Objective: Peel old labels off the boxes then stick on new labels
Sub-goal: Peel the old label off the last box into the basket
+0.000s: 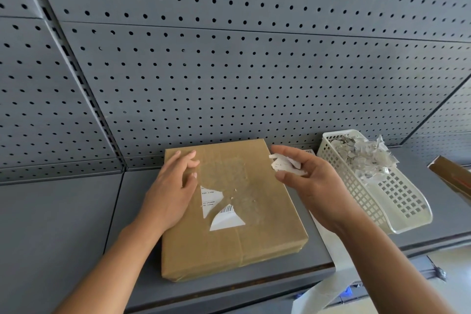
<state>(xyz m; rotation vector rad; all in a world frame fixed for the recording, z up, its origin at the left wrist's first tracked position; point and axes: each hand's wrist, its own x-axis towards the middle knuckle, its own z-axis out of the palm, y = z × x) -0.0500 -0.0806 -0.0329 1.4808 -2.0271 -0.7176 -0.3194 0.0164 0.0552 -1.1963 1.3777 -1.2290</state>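
Observation:
A flat brown cardboard box [254, 237] lies on the grey shelf in front of me. Torn remnants of its white old label [219, 211] still stick near its middle, one corner curled up with a barcode showing. My left hand [170, 191] rests on the box's left part with relaxed fingers beside the remnants. My right hand [311, 181] hovers over the box's right edge and holds crumpled white label scraps [285, 164] between thumb and fingers.
A white perforated plastic basket [397, 209] full of peeled label scraps stands to the right. A strip of white label backing [328, 285] hangs over the shelf edge. Another brown box [451, 173] shows at far right. Grey pegboard [229, 58] forms the back wall.

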